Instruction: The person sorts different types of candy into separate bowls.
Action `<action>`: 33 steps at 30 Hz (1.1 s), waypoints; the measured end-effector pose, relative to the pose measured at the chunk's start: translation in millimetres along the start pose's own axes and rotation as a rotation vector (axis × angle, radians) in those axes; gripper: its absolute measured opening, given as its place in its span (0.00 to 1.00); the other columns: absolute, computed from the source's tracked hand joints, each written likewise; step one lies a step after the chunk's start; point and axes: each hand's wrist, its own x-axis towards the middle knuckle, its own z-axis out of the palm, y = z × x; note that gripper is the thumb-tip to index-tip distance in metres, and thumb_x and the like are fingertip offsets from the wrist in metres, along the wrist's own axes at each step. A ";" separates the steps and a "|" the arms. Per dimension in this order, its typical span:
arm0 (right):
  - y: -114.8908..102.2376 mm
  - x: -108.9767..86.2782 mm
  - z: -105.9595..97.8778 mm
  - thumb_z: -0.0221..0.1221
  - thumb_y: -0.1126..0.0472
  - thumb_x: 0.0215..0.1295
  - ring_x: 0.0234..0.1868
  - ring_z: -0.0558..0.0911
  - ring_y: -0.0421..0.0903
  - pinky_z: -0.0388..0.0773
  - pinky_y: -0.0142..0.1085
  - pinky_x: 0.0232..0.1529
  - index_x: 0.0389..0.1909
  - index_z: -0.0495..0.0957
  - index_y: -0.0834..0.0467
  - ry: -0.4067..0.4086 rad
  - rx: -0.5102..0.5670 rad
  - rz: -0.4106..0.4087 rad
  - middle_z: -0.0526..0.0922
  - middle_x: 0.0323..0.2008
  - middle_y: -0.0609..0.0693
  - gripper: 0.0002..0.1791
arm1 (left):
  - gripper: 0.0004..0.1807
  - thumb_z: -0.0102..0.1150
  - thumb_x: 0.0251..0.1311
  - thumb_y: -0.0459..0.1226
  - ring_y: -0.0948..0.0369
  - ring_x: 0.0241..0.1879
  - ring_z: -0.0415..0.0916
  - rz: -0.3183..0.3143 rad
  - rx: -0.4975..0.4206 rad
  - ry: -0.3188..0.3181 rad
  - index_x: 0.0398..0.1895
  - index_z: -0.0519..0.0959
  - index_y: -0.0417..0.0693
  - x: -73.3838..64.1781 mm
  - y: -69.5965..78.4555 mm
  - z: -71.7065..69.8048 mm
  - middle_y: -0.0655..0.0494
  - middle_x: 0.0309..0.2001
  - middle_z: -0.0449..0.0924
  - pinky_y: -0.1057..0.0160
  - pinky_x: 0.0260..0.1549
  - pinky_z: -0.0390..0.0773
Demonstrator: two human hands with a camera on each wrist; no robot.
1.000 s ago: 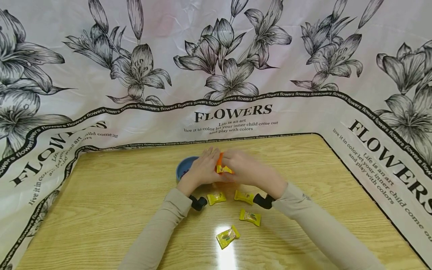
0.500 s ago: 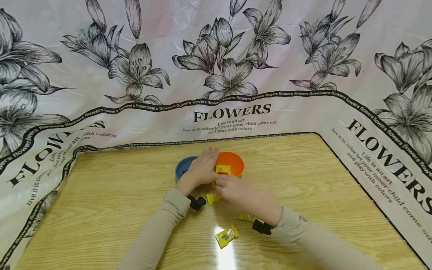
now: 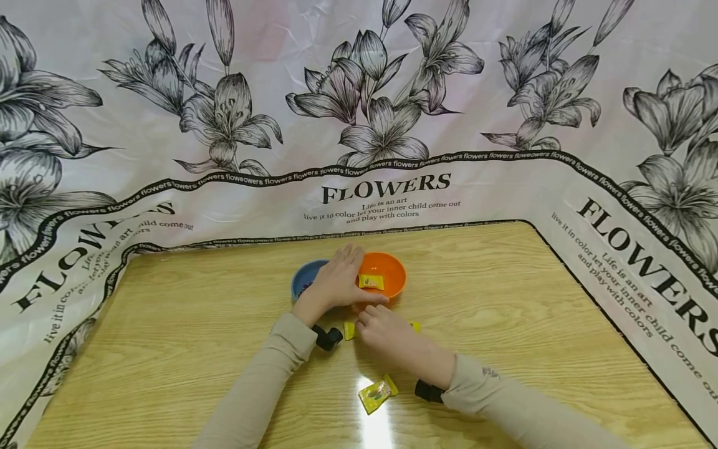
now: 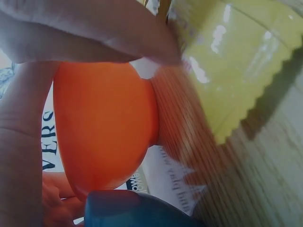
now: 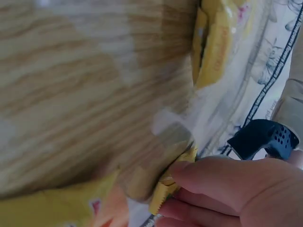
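In the head view, my left hand (image 3: 336, 279) rests against the near left side of an orange bowl (image 3: 395, 274), fingers straight, thumb spread along its near rim. A yellow wrapped candy (image 3: 372, 282) lies inside that bowl. My right hand (image 3: 392, 333) is low in front of the bowl. The right wrist view has its thumb and fingers pinching a yellow wrapped candy (image 5: 166, 187). That candy (image 4: 236, 61) looms large in the left wrist view beside the fingertips. Only the end of another candy (image 3: 416, 326) shows beyond my right hand.
A blue bowl (image 3: 300, 279) with small dark pieces inside stands left of the orange one, partly behind my left hand. Another wrapped candy (image 3: 378, 394) lies nearer on the wooden table (image 3: 196, 337). Printed flower cloth (image 3: 387, 206) borders the table's back and sides.
My right hand has drawn back from the orange bowl toward me and come down to a candy on the table. My left hand stays by the bowl.
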 end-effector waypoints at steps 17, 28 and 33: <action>-5.1 -0.8 2.6 0.69 0.59 0.54 0.33 0.73 0.44 0.68 0.32 0.32 0.34 0.80 0.58 0.032 0.157 0.016 0.79 0.32 0.48 0.10 | 0.68 0.58 0.45 0.76 0.49 0.78 0.38 -0.024 -0.014 -0.010 0.79 0.49 0.42 -0.9 3.1 0.3 0.43 0.78 0.47 0.51 0.74 0.45; 8.5 1.3 -21.7 0.74 0.59 0.42 0.35 0.77 0.46 0.76 0.35 0.43 0.30 0.78 0.59 0.136 0.167 0.021 0.78 0.32 0.49 0.16 | 0.57 0.59 0.57 0.66 0.48 0.78 0.40 -0.013 0.034 -0.027 0.78 0.51 0.39 -0.4 5.5 -1.4 0.42 0.78 0.49 0.52 0.75 0.43; 25.4 1.4 -36.8 0.74 0.61 0.42 0.37 0.79 0.48 0.77 0.37 0.39 0.35 0.79 0.61 0.136 0.199 0.044 0.80 0.35 0.51 0.19 | 0.47 0.56 0.66 0.56 0.48 0.78 0.39 0.004 0.076 -0.056 0.78 0.51 0.38 0.6 4.6 -0.9 0.43 0.78 0.49 0.53 0.75 0.41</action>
